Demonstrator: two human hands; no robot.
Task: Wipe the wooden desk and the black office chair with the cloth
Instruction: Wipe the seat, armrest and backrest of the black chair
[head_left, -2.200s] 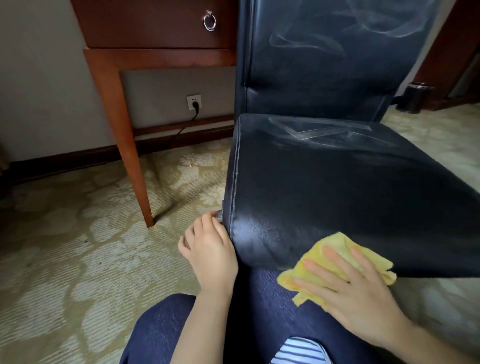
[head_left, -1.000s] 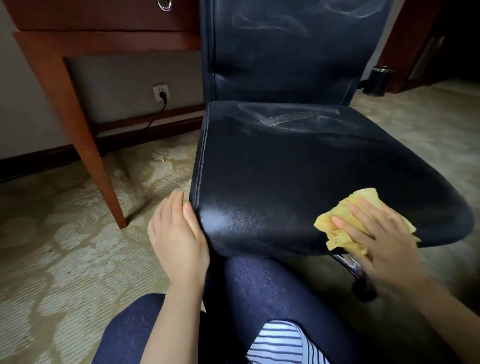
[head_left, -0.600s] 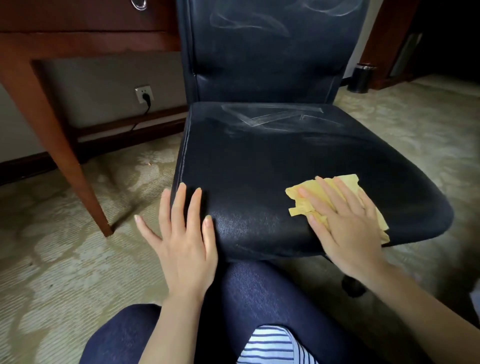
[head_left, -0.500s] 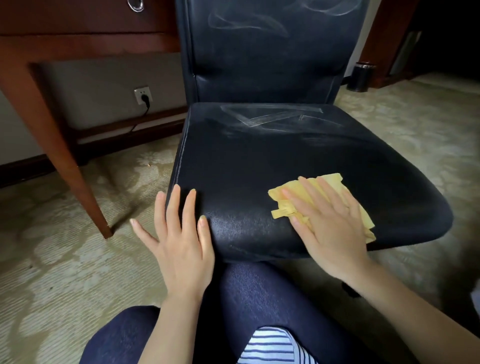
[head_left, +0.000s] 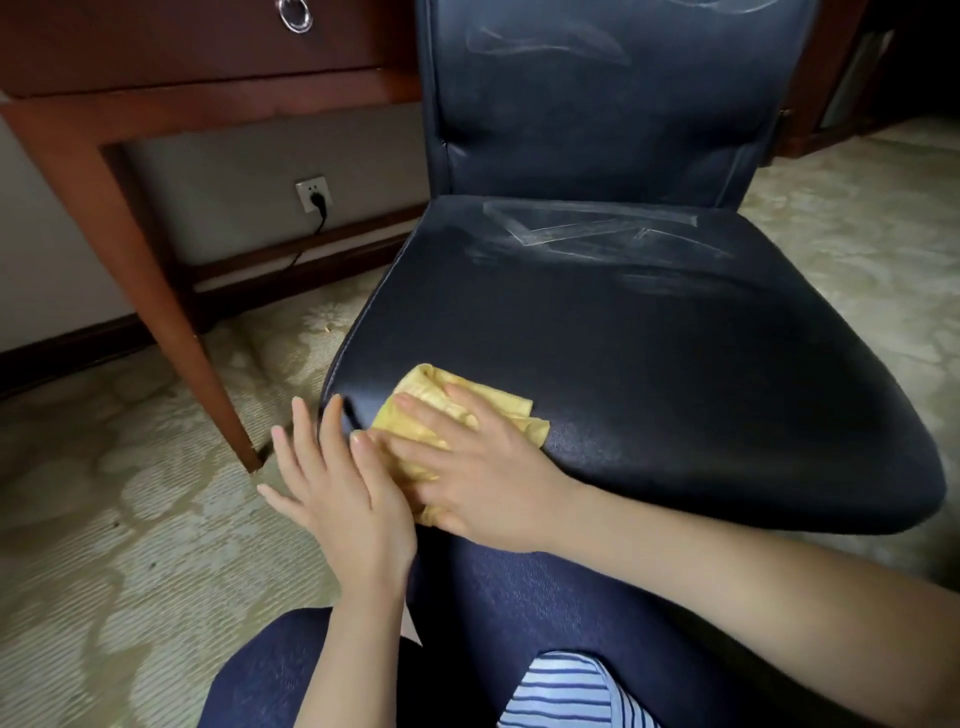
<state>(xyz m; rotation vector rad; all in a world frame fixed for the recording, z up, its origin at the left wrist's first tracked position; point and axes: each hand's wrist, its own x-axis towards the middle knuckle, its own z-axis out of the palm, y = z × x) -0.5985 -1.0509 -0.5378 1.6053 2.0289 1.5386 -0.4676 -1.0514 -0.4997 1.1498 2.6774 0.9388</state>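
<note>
A crumpled yellow cleaning cloth (head_left: 457, 410) is spread at the front left corner of the black leather seat of the office chair (head_left: 649, 353), pressed flat beneath the right hand (head_left: 483, 467), whose fingers are laid out straight over it and curled round nothing. The cloth's long axis is judged to run across the seat, roughly along its front edge. Just beside it, the left hand (head_left: 343, 483) is rested on the same corner with fingers extended and spread, holding nothing, apparently bracing the chair. Pale smears and streaks are seen at the rear of the seat and on the black backrest (head_left: 597, 104), well apart from the cloth and ahead of the right hand, so the next strokes are judged to lie away from the body toward the back edge. The right hand is nearer that unwiped stretch. The reddish-brown wooden desk (head_left: 171, 78) stands to the left of the chair on patterned pale carpet (head_left: 104, 519).
</note>
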